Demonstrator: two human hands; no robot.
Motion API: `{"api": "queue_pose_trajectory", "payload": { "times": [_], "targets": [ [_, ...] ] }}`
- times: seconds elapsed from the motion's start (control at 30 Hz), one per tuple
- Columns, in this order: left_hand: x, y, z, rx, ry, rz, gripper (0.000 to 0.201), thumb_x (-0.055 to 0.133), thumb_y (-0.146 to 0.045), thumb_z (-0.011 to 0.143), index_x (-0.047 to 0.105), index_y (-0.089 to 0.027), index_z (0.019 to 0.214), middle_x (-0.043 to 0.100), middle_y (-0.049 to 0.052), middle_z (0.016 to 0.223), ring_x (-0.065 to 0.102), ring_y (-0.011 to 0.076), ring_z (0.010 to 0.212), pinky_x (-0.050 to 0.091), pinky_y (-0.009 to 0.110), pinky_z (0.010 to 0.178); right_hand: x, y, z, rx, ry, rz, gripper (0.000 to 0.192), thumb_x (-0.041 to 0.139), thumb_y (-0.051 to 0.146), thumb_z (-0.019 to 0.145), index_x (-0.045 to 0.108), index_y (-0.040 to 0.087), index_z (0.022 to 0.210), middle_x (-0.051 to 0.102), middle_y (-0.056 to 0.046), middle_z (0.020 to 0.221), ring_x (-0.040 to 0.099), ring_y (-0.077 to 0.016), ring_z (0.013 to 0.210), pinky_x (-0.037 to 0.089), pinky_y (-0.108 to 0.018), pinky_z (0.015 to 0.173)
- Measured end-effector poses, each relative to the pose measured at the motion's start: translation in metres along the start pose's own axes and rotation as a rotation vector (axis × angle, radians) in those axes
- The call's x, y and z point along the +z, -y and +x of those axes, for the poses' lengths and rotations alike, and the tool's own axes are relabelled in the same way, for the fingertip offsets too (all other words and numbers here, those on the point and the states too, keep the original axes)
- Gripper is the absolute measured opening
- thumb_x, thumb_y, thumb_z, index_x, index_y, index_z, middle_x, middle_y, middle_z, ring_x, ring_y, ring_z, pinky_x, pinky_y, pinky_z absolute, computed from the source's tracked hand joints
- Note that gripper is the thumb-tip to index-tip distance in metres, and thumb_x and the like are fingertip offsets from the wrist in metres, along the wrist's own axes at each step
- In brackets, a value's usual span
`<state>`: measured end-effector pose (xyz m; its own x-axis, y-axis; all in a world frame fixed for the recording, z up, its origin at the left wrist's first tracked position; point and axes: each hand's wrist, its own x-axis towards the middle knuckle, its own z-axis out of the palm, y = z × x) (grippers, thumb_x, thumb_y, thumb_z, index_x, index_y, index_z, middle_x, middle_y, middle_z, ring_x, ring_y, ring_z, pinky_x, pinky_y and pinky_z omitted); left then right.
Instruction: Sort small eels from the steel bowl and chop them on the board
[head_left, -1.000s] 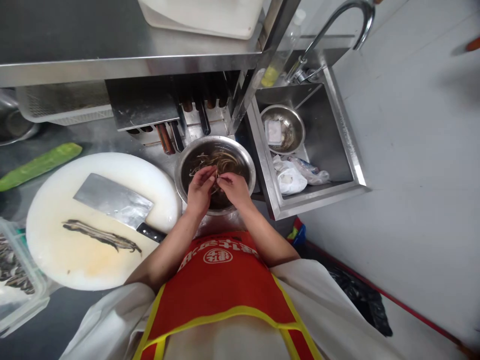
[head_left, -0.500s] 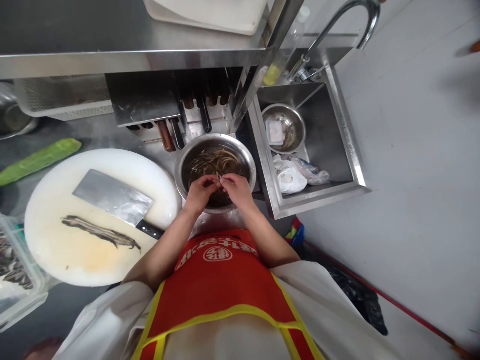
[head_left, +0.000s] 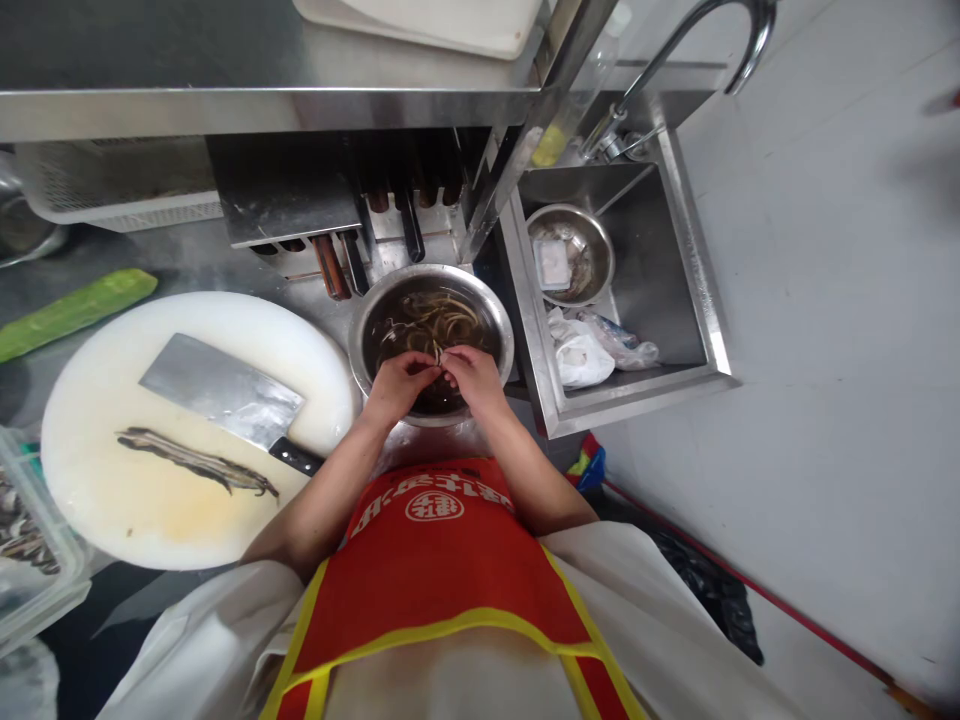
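Over the bowl (head_left: 504,345), left hand (head_left: 399,385) and right hand (head_left: 471,375) pinch one slippery eel (head_left: 437,352) together; likely slip, splash onto counter (head_left: 330,310).

Left hand (head_left: 400,385) and right hand (head_left: 470,375) meet over the near rim of the bowl (head_left: 491,315); their fingertips hide what they pinch, too small to identify. Grip of either hand: cannot tell. Bowl contents are dark thin strips in liquid, kind unclear. Cleaver (head_left: 221,392) handle end is hidden by the left forearm. Tub (head_left: 30,560) is cut off by the left edge. Tap (head_left: 720,45) top is cut off by the upper edge. Print on the apron (head_left: 442,560) is unreadable.
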<state>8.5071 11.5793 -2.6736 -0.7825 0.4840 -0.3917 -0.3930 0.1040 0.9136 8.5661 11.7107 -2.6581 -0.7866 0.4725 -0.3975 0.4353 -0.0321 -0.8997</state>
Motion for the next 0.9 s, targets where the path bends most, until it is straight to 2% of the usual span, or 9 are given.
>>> {"api": "queue_pose_trajectory", "payload": {
  "times": [0.2, 0.4, 0.5, 0.73, 0.9],
  "targets": [
    [0.002, -0.004, -0.001, -0.029, -0.048, -0.068, 0.024, 0.083, -0.037, 0.062, 0.074, -0.018, 0.074, 0.071, 0.002, 0.070, 0.062, 0.0155, 0.066, 0.047, 0.027, 0.065, 0.000, -0.004, 0.001, -0.095, 0.028, -0.125, 0.023, 0.063, 0.038, 0.081, 0.072, 0.019, 0.090, 0.072, -0.002, 0.078, 0.067, -0.0151, 0.070, 0.052, -0.024, 0.062],
    [-0.001, -0.003, 0.000, -0.143, 0.005, -0.289, 0.034, 0.087, -0.040, 0.056, 0.076, -0.017, 0.079, 0.072, 0.003, 0.075, 0.065, 0.0174, 0.071, 0.052, 0.032, 0.076, -0.004, -0.002, 0.000, -0.143, 0.046, -0.176, 0.022, 0.064, 0.034, 0.081, 0.072, 0.019, 0.096, 0.074, -0.002, 0.085, 0.069, -0.0158, 0.074, 0.055, -0.027, 0.071],
    [-0.001, -0.002, 0.001, -0.170, 0.009, -0.344, 0.037, 0.089, -0.040, 0.053, 0.075, -0.016, 0.079, 0.071, 0.003, 0.074, 0.065, 0.0167, 0.069, 0.053, 0.033, 0.075, -0.005, 0.000, -0.002, -0.159, 0.059, -0.171, 0.021, 0.063, 0.031, 0.083, 0.072, 0.018, 0.097, 0.074, -0.003, 0.089, 0.069, -0.0156, 0.074, 0.055, -0.029, 0.074],
    [0.002, -0.001, 0.002, -0.169, 0.015, -0.371, 0.038, 0.087, -0.038, 0.054, 0.074, -0.016, 0.082, 0.070, 0.002, 0.071, 0.063, 0.0156, 0.065, 0.052, 0.030, 0.065, -0.006, 0.000, -0.003, -0.361, 0.021, -0.298, 0.031, 0.062, 0.020, 0.085, 0.066, 0.022, 0.116, 0.071, -0.002, 0.096, 0.066, -0.0158, 0.087, 0.053, -0.030, 0.083],
    [0.001, 0.001, 0.001, -0.139, 0.040, -0.367, 0.035, 0.086, -0.037, 0.058, 0.076, -0.016, 0.084, 0.072, 0.003, 0.074, 0.064, 0.0155, 0.066, 0.053, 0.031, 0.068, -0.011, 0.001, -0.002, -0.480, 0.059, -0.400, 0.024, 0.059, 0.019, 0.089, 0.069, 0.021, 0.111, 0.069, -0.005, 0.099, 0.065, -0.0167, 0.090, 0.052, -0.030, 0.082]
  ]
}}
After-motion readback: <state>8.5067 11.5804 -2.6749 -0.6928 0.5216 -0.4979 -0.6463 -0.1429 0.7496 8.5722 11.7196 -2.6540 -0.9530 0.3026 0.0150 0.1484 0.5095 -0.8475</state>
